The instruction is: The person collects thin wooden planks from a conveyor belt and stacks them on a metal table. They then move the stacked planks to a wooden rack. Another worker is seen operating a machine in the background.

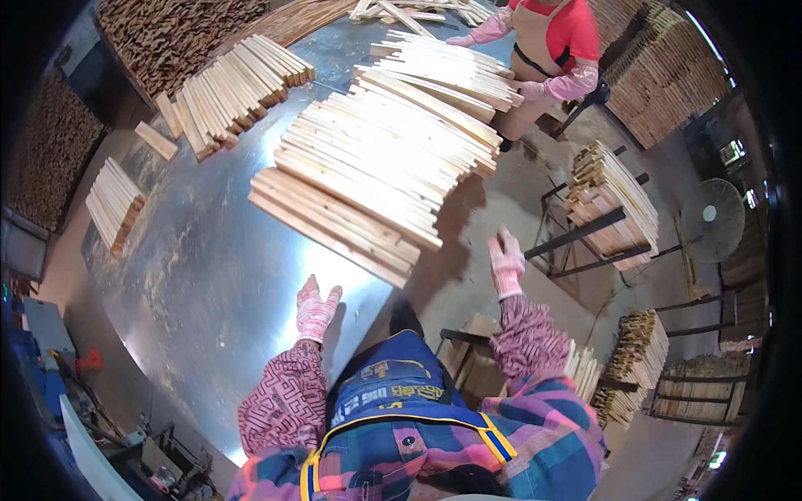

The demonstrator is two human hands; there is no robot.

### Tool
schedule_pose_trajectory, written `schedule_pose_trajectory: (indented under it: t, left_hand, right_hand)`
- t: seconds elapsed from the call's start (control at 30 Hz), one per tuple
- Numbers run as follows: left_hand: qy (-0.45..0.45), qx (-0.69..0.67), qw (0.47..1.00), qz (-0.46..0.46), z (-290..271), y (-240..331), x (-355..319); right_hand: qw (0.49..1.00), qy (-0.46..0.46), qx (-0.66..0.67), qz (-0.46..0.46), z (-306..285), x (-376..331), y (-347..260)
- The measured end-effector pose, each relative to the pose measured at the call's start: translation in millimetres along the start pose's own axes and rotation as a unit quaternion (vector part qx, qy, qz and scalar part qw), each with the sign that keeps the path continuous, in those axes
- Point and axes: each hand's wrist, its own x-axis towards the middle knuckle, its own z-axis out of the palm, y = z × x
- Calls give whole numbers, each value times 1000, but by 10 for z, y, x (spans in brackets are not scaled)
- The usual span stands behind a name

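A wide row of pale wooden strips lies side by side on the shiny metal table, its middle washed out by glare. Just short of the row's near edge, my left hand hovers in a pink-and-white knit glove, thumb apart from the fingers and nothing in it. My right hand, gloved alike, is held beyond the table's right edge, to the right of the row's near corner. Its fingers are stretched out and it touches nothing.
Across the table a co-worker in pink sleeves touches another bunch of strips. More strips and a small bundle lie at the left. Racks with stacked wood stand at the right, near a large round fan.
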Motion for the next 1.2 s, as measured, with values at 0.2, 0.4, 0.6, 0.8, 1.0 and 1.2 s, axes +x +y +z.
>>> schedule_pose_trajectory:
  t: [0.2, 0.4, 0.6, 0.8, 1.0, 1.2]
  left_hand:
    - [202, -75, 964, -156, 288, 961, 1308]
    - [244, -434, 858, -129, 71, 1706, 1399]
    - [213, -301, 916, -157, 333, 1625, 1401]
    - [277, -397, 851, -205, 536, 1524, 1506]
    - [203, -510, 826, -124, 124, 356, 952]
    - [96, -512, 842, -142, -798, -974, 122]
  right_hand:
    - [980, 18, -108, -169, 1043, 2730, -654]
    - [962, -167, -99, -191, 1751, 4541, -1194]
    - [882, -266, -214, -324, 2477, 4864, -1254]
    - [900, -270, -228, -255, 2280, 4420, -1553]
    - [912, -314, -228, -130, 1899, 3059, -1256]
    - [910, -352, -176, -126, 1747, 1296, -1266]
